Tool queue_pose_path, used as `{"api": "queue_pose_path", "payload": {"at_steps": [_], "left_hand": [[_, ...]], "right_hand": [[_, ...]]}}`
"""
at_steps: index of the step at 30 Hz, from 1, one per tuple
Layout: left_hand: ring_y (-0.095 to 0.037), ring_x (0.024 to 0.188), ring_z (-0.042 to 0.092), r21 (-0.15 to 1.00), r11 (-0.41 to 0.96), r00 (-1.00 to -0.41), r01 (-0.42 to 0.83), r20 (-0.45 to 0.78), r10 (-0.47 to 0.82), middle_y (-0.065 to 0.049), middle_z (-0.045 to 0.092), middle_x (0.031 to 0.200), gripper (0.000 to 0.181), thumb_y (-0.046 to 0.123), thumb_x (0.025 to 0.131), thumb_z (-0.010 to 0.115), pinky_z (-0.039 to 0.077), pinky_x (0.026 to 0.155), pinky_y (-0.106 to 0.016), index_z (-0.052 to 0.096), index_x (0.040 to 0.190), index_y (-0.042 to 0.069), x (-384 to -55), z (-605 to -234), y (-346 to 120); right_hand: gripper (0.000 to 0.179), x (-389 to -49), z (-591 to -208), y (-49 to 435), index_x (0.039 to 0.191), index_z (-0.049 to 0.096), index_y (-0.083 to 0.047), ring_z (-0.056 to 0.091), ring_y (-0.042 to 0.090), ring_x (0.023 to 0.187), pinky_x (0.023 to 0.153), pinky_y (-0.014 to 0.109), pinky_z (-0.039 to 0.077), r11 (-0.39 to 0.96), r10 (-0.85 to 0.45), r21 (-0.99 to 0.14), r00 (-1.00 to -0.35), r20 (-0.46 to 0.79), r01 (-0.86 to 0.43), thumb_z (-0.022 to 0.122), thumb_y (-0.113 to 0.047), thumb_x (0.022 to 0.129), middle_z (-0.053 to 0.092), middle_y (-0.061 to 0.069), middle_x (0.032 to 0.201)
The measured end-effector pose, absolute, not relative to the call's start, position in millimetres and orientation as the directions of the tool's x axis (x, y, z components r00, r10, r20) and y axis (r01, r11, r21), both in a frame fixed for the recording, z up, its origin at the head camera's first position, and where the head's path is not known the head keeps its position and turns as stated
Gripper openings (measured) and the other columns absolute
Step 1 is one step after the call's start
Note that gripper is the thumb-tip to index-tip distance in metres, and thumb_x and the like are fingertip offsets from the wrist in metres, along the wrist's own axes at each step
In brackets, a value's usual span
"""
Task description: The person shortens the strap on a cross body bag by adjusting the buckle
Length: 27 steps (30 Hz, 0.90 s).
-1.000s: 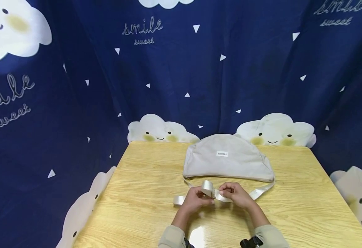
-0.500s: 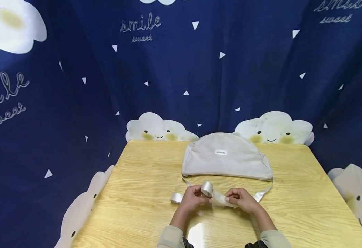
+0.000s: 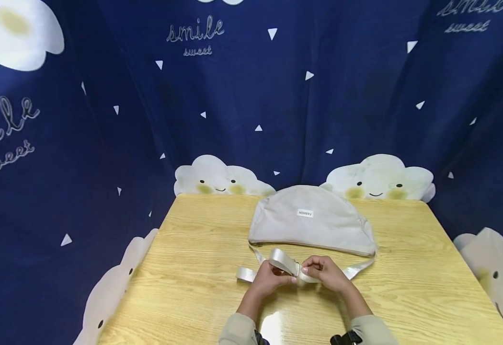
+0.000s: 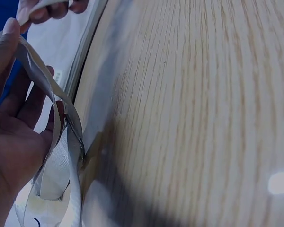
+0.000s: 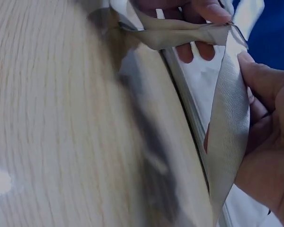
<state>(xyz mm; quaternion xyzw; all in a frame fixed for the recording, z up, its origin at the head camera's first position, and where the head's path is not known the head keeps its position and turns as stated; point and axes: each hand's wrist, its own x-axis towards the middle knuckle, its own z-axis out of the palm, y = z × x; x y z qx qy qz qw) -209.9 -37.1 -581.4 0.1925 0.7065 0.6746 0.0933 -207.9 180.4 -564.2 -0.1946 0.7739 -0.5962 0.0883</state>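
Observation:
A pale webbing strap (image 5: 229, 113) runs from both ends of a beige half-round bag (image 3: 316, 230) lying on the table. My left hand (image 3: 269, 279) pinches the strap near a thin metal slider buckle (image 5: 237, 34), thumb on top, while a loop of webbing stands up above the fingers. Close by on the right, my right hand (image 3: 326, 272) pinches the strap just beside the buckle between thumb and fingers. In the left wrist view, another metal ring (image 4: 75, 135) shows on the strap below the left palm.
Both hands work over a wooden table (image 3: 200, 239), in front of the bag. A folded bit of strap (image 3: 246, 274) sticks out left of the left hand. Behind the table hangs a dark blue curtain (image 3: 234, 96) with cloud prints.
The right hand slides right along the strap, away from the buckle, then comes back beside it. The loop above the left hand grows longer and leans left.

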Motion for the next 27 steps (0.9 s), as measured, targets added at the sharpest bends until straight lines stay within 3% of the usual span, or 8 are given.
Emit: {"api": "queue_pose_path", "payload": {"at_steps": [6,13,19,27], "left_hand": [[-0.02,0.082,0.063,0.987,0.018,-0.906,0.161,0.141,0.399,0.0,0.068,0.088,0.027,-0.003,0.072,0.076,0.051,0.072,-0.029,0.068,0.098,0.0,-204.2,-569.8,-37.7],[-0.021,0.078,0.062,0.982,0.023,-0.91,0.188,0.166,0.379,0.0,0.067,0.085,0.027,-0.005,0.071,0.076,0.051,0.069,-0.029,0.068,0.096,0.0,-194.9,-551.8,-40.5],[-0.02,0.077,0.063,0.982,0.029,-0.918,0.187,0.165,0.36,0.001,0.067,0.083,0.028,-0.006,0.07,0.076,0.051,0.067,-0.029,0.067,0.096,0.0,-193.8,-548.9,-41.8],[-0.016,0.082,0.063,0.981,0.006,-0.909,0.194,0.178,0.378,0.001,0.067,0.088,0.031,-0.005,0.069,0.077,0.051,0.074,-0.032,0.068,0.098,0.002,-198.2,-550.4,-41.6]], "right_hand": [[0.012,-206.5,-562.2,180.7,0.097,0.062,0.011,0.059,0.014,0.072,0.064,0.027,0.049,0.189,-0.408,-0.971,-0.911,0.055,-0.143,0.058,0.006,0.087,0.065,0.015,0.085],[0.03,-198.7,-559.4,198.5,0.112,0.057,0.01,0.061,0.017,0.08,0.068,0.028,0.05,0.23,-0.409,-0.966,-0.913,0.014,-0.118,0.063,-0.007,0.089,0.063,0.012,0.091],[0.015,-195.6,-568.3,211.4,0.098,0.063,0.008,0.057,0.018,0.068,0.057,0.031,0.049,0.265,-0.413,-0.953,-0.91,0.027,-0.149,0.063,-0.003,0.087,0.062,0.013,0.081],[0.008,-197.4,-564.5,197.1,0.093,0.064,0.005,0.053,0.01,0.066,0.058,0.028,0.048,0.254,-0.384,-0.95,-0.921,0.07,-0.179,0.063,-0.001,0.086,0.061,0.011,0.08]]}}
